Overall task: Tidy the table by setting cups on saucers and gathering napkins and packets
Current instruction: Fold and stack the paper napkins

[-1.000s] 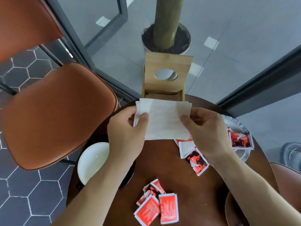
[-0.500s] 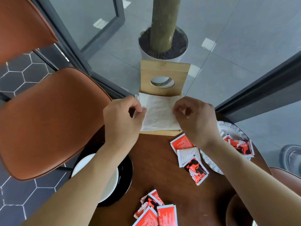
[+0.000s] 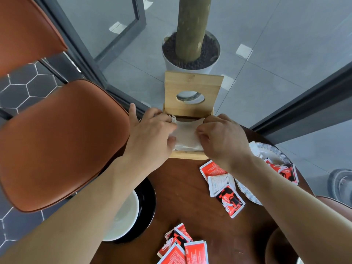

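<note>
A stack of white napkins [image 3: 186, 137] lies in the tray of a wooden napkin holder [image 3: 192, 88] at the far edge of the round brown table [image 3: 182, 191]. My left hand [image 3: 152, 134] presses the napkins' left side and my right hand [image 3: 222, 138] holds their right side, both low inside the holder. Red and white packets lie in two loose groups, one at the right [image 3: 222, 187] and one at the near edge [image 3: 182, 246]. A white cup [image 3: 123, 216] sits on a black saucer [image 3: 147, 202], partly hidden by my left forearm.
A white scalloped plate [image 3: 274, 155] with a red packet [image 3: 283, 171] sits at the table's right edge. An orange chair [image 3: 57, 141] stands close on the left. Behind the holder are a glass wall and a potted trunk [image 3: 190, 46].
Both hands carried the napkins away from me and down into the wooden holder; the napkins went from held up flat to lying in the tray, with the hands closer together.
</note>
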